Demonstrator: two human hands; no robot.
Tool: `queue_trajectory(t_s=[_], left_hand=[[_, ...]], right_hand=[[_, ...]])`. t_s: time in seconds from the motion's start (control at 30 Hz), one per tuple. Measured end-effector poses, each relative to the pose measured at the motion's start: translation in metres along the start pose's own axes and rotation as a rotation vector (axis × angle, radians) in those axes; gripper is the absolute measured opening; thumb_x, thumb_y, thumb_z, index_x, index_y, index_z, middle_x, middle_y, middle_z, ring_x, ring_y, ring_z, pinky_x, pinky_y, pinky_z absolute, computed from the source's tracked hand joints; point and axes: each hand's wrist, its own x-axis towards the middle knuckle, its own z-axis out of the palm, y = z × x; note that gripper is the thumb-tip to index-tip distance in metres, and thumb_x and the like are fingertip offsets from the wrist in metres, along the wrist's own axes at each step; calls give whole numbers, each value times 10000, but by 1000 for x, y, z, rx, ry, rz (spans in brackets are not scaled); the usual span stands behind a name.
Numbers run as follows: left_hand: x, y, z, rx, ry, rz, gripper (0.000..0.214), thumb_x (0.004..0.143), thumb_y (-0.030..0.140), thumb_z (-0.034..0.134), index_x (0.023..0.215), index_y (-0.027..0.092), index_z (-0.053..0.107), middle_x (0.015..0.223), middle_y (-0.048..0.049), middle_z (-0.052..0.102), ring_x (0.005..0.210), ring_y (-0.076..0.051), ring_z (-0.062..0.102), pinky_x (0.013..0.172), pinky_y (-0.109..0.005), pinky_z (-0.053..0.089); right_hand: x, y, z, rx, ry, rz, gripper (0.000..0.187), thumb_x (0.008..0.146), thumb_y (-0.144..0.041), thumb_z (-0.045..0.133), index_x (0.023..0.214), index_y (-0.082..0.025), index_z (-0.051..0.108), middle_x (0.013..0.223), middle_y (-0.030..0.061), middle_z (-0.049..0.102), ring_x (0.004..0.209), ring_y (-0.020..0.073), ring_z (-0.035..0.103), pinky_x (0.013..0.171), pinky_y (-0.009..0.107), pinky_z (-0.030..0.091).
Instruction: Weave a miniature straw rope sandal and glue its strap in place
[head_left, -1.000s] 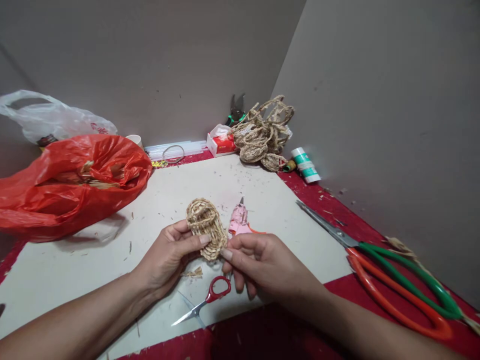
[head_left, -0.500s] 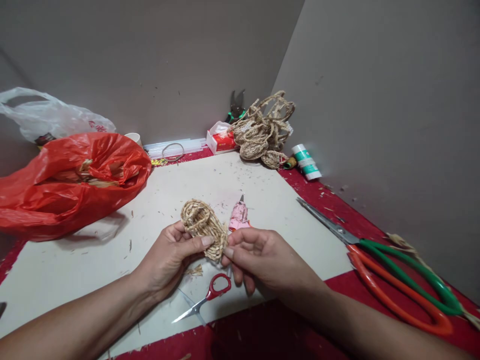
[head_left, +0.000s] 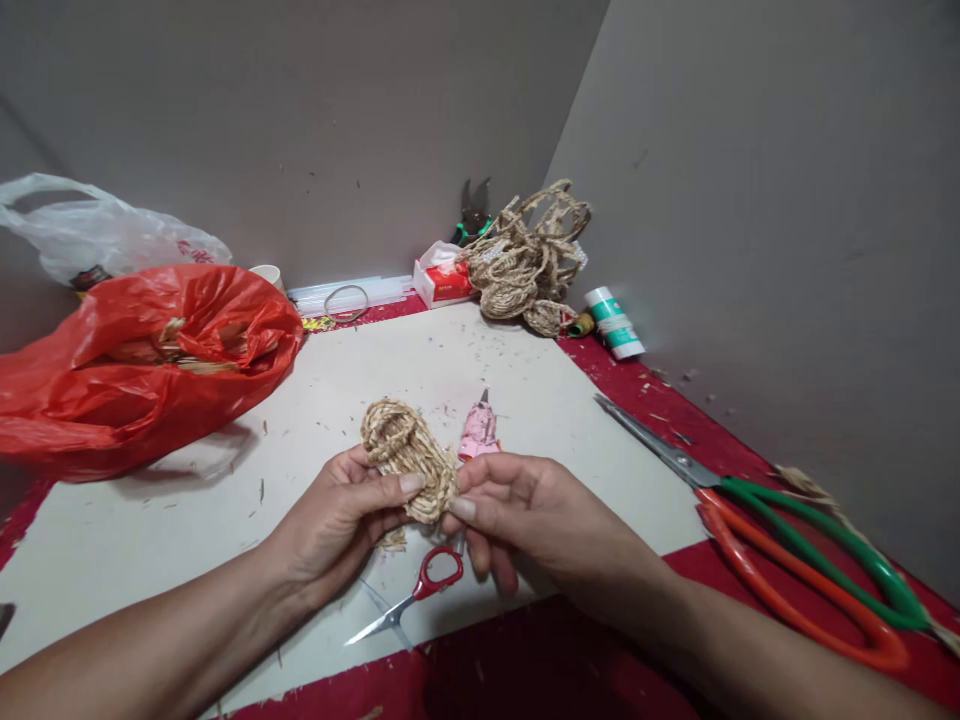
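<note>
A small slipper-shaped piece of coiled straw cord point(head_left: 405, 450) is held up over the pale board. My left hand point(head_left: 352, 510) grips it from the left, thumb on top and fingers underneath. At its lower right end, the thumb and forefinger of my right hand point(head_left: 517, 510) pinch the edge. Just beyond my right hand lies a pink glue gun point(head_left: 478, 430) with a dark nozzle, its rear part hidden by that hand. Small scissors point(head_left: 405, 605) with red handles lie below the woven piece, one handle loop partly covered.
Large shears point(head_left: 750, 520) with green and orange handles lie at the right. A red plastic bag point(head_left: 150, 370) of straw sits left. Along the back are glue sticks point(head_left: 390, 290), a tissue box point(head_left: 442, 275), pruning shears point(head_left: 474, 210), bundled straw cord point(head_left: 525, 265) and a white-green roll point(head_left: 615, 323).
The woven piece has turned slightly between my hands, showing more of its opening. Both hands keep their hold and have barely shifted.
</note>
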Motion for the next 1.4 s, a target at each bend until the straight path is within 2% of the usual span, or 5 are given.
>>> queue_trajectory(t_s=[0.47,0.7,0.97,1.13,1.4], left_hand=[[-3,-1,-1,-17,-28,-13,125,810,103,651,919,78,707,808,-106,727,742,-166,676,754,-282,528],[-3,1,1,3,26,24,108,786,114,686,889,93,707,861,-98,728,794,-159,667,809,-272,519],[-4,-4,-1,26,7,4,53,790,110,684,830,90,711,776,-75,712,713,-131,650,732,-242,519],[-3,-3,1,25,24,1,37,775,116,698,775,82,711,743,-69,701,681,-125,641,711,-240,522],[-5,3,2,-1,77,2,24,757,117,717,769,96,716,750,-54,702,708,-113,638,746,-224,520]], right_hand=[[2,-2,-2,32,-114,-60,329,752,-423,745,802,-158,557,706,17,701,428,59,551,410,172,455],[3,1,-2,-130,52,-44,367,736,-488,734,754,-149,593,604,-19,634,371,44,478,345,149,382],[-11,-2,8,-330,-50,-78,349,930,-440,488,743,-159,575,497,-44,527,381,43,415,400,154,325],[-7,-5,4,-269,-166,8,391,932,-494,463,760,-159,567,502,-51,535,333,35,413,367,149,310],[1,-1,5,-154,-211,49,410,870,-543,529,740,-156,555,593,-11,635,361,37,475,301,112,356]])
